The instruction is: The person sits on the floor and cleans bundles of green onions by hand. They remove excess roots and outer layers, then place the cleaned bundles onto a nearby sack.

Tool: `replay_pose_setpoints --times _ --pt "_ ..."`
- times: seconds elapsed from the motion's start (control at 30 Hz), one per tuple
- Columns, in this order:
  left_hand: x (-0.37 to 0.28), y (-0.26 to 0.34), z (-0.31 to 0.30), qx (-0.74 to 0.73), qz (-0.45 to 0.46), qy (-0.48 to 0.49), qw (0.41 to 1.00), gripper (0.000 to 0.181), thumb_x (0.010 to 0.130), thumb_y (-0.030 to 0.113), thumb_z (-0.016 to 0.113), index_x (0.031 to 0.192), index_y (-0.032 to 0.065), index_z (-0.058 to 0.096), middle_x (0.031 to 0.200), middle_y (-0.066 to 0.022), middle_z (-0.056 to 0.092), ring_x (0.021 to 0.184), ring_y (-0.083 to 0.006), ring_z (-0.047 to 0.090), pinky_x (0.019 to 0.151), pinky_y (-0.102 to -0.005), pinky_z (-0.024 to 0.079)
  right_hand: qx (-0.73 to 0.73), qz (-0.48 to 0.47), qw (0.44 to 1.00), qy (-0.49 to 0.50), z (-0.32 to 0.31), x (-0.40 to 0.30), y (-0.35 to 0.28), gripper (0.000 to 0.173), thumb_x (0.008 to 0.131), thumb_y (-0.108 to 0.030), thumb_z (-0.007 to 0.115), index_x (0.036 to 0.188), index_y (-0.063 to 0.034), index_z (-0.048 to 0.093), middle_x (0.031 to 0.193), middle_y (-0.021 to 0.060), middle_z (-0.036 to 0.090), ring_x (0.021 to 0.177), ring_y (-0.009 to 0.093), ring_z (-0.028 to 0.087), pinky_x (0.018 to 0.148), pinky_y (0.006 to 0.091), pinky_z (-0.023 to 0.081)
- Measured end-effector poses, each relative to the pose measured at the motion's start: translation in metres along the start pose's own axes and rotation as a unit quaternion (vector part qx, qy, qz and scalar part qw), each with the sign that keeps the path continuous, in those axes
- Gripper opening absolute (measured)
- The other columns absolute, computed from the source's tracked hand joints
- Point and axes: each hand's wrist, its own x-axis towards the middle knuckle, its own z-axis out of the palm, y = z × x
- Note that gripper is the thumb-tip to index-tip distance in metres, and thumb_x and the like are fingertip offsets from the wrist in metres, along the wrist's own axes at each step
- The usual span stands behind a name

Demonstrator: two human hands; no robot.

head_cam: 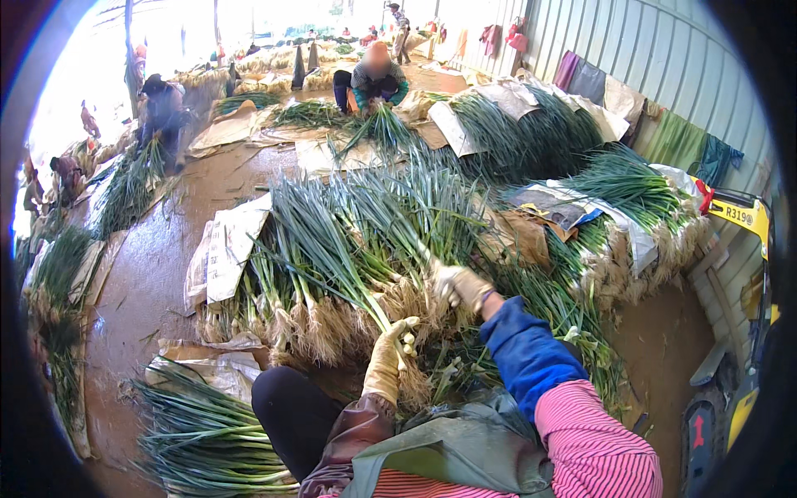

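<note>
My left hand [386, 362], in a pale work glove, is shut around the white lower ends of a few green onions [368, 300]. Their leaves lean up and away to the left. My right hand [461, 287], gloved and blurred, has curled fingers around what looks like a pale green onion stalk [421, 246]. Right in front of me a thick row of green onions [317, 311] lies with dry, stringy roots facing me. Loose leaf scraps [464, 364] cover the ground between my knees and that row.
To my left lies a pile of green onions [208, 429], its white ends toward me. Sacking [233, 249] borders the row. More heaps [647, 205] stand along the metal wall [647, 62]. A yellow machine [741, 218] is at right. Ahead crouches a co-worker [373, 78]; others work at left.
</note>
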Motion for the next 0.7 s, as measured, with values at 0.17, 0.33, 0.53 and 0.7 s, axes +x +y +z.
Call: replay_pose_setpoints --times 0.17,0.33,0.53,0.7 --pt "0.018 -0.007 -0.008 0.002 0.08 0.036 0.996 0.034 0.09 0.019 0.055 0.117 -0.0025 0.055 0.091 -0.0145 0.065 0.075 -0.0229 0.064 0.063 -0.033 0.055 0.183 -0.118 0.957 -0.189 -0.018 -0.05 -0.059 0.016 0.09 -0.019 0.053 0.095 -0.0057 0.06 0.065 -0.0041 0.054 0.047 0.005 0.048 0.039 0.0199 0.041" --pt "0.018 -0.018 0.0 -0.025 0.028 0.02 0.999 0.037 0.09 0.02 0.055 0.12 -0.002 0.052 0.105 -0.0193 0.064 0.089 -0.0292 0.066 0.08 -0.0364 0.056 -0.211 0.061 0.951 -0.219 0.0 -0.049 -0.01 0.019 0.089 -0.027 0.059 0.097 -0.0106 0.063 0.065 -0.0017 0.061 0.048 0.009 0.056 0.039 0.0234 0.044" --pt "0.014 -0.021 0.006 -0.004 0.007 -0.032 0.999 0.04 0.089 0.03 0.06 0.111 -0.0038 0.058 0.097 -0.0134 0.065 0.08 -0.0226 0.065 0.068 -0.0321 0.056 -0.219 0.045 0.911 -0.346 0.057 -0.092 -0.012 0.02 0.09 -0.026 0.057 0.094 -0.0064 0.06 0.062 0.0028 0.06 0.048 0.012 0.057 0.042 0.0237 0.044" --pt "0.022 -0.033 -0.017 0.011 0.008 0.02 1.0 0.029 0.086 0.019 0.062 0.106 -0.0014 0.06 0.095 -0.0101 0.065 0.074 -0.0178 0.064 0.061 -0.0293 0.055 -0.164 0.093 0.89 -0.416 0.035 -0.048 -0.002 0.03 0.091 -0.032 0.055 0.085 -0.0035 0.062 0.065 0.0053 0.064 0.051 0.013 0.059 0.044 0.0228 0.045"
